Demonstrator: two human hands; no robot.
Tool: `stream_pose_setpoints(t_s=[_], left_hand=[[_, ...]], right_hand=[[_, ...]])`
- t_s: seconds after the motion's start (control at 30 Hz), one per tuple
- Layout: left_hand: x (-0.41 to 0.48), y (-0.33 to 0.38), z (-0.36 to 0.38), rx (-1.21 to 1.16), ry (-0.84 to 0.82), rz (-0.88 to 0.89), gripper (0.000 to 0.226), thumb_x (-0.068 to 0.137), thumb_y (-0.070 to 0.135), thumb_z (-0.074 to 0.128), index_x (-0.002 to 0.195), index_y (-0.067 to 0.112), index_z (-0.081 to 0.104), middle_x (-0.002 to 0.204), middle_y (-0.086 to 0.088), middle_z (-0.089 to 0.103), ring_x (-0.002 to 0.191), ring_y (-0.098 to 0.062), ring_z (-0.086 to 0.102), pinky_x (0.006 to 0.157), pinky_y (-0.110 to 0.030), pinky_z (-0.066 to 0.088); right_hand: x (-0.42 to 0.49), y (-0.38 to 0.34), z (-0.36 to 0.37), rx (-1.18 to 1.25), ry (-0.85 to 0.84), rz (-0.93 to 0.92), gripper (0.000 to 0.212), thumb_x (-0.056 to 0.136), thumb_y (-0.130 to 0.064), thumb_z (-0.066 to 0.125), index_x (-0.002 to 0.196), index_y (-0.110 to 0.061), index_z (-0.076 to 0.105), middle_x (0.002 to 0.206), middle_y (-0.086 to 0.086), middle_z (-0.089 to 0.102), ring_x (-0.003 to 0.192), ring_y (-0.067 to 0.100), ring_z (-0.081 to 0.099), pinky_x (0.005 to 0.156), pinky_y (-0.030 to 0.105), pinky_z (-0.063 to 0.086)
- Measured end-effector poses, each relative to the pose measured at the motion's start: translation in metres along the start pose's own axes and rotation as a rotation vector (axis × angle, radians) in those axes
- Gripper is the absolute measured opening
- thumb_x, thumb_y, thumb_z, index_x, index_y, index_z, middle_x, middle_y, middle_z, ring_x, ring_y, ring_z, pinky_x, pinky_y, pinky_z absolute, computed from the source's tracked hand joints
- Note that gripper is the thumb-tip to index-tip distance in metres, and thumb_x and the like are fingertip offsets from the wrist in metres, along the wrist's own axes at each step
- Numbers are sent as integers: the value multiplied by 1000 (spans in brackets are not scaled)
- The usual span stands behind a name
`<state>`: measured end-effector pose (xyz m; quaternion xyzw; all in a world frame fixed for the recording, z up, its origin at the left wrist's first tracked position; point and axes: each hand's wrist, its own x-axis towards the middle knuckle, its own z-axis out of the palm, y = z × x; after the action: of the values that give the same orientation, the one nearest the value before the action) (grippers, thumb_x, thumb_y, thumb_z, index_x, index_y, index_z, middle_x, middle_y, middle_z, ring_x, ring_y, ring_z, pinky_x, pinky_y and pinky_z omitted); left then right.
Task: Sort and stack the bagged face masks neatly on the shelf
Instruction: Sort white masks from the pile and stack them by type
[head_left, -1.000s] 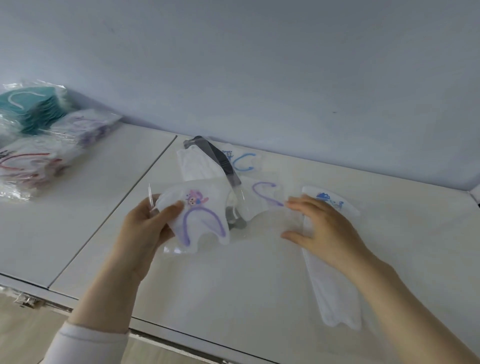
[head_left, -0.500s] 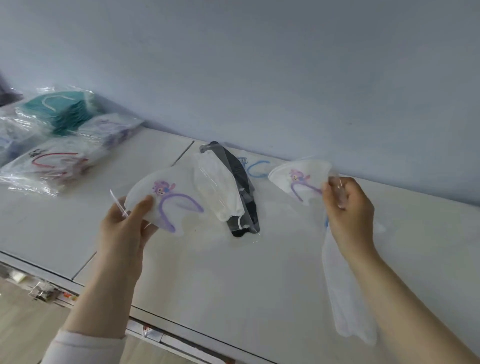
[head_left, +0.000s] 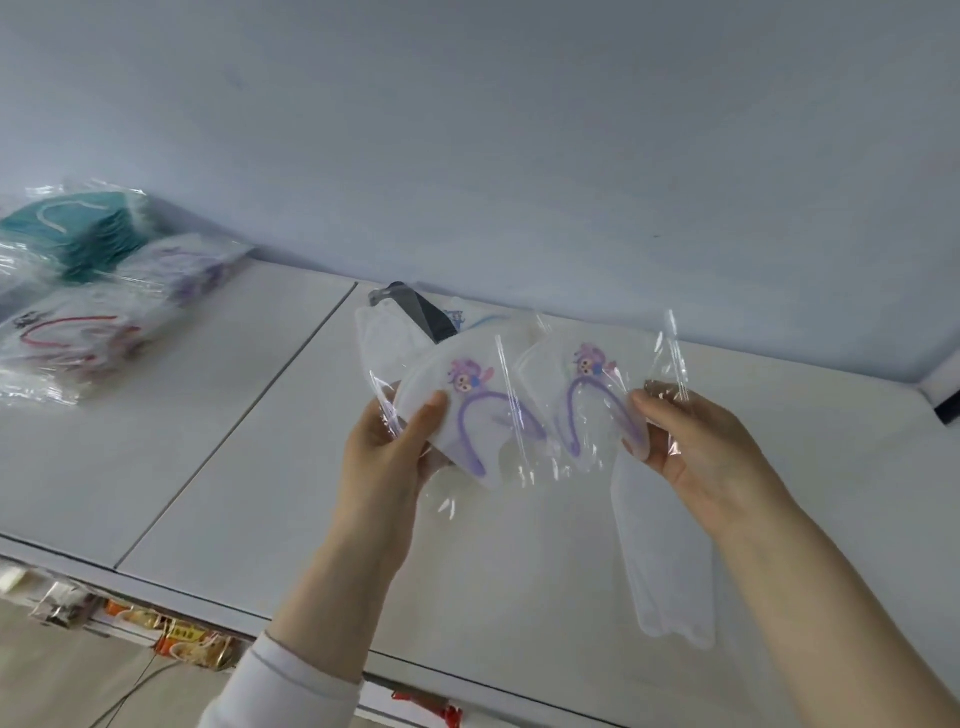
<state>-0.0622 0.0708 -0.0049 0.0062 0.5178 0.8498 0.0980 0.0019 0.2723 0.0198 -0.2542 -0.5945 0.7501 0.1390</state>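
My left hand (head_left: 390, 451) grips a bagged white mask with a purple cartoon and purple ear loop (head_left: 457, 410), held above the white shelf (head_left: 218, 447). My right hand (head_left: 696, 447) pinches a second, matching purple-loop mask in a clear bag (head_left: 582, 400) right beside it, the two bags' edges overlapping. Behind them on the shelf lie a plain white mask (head_left: 376, 343), a black mask (head_left: 423, 314) and a blue-loop mask (head_left: 483, 319), partly hidden. A long white bagged mask (head_left: 670, 561) lies under my right wrist.
At the far left sit piled bags: teal masks (head_left: 72, 231), purple-loop masks (head_left: 182, 267) and red-loop masks (head_left: 67, 343). A seam (head_left: 234, 436) divides the shelf panels. The wall runs close behind. Snack packets (head_left: 187, 642) show below the shelf's front edge.
Both hands have come together at the centre, bringing the two purple-loop masks side by side and lifted off the shelf. The view has shifted slightly right.
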Motion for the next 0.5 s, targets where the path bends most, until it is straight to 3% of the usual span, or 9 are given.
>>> stream_pose_setpoints(t_s=[0.07,0.3,0.4,0.5], left_hand=[[-5,-4,8,-61,-32,-27,22,88,9,57,110,8,62,90,-3,73,78,-16,68,64,-23,55],[-24,-17,33,-316,-183,-78,30,79,14,55,108,11,61,91,-3,72,79,-14,69,70,-28,58],[-23,-12,30,-312,-196,-84,30,80,14,53,109,11,61,90,-1,73,77,-13,69,69,-28,58],[-17,0,21,-270,-181,-73,31,84,13,52,113,6,57,82,2,73,72,-10,69,58,-25,56]], right_hand=[[-6,5,2,101,34,37,20,87,-3,56,70,-14,57,61,-3,55,57,8,55,66,22,49],[-26,24,22,561,58,241,18,87,1,54,69,-2,56,58,8,63,59,20,62,59,26,58],[-21,20,12,381,65,60,21,89,2,52,70,-8,54,57,3,61,55,13,59,56,24,56],[-11,6,-14,-73,141,-236,18,86,-3,61,75,-17,60,59,-9,61,52,3,54,55,17,48]])
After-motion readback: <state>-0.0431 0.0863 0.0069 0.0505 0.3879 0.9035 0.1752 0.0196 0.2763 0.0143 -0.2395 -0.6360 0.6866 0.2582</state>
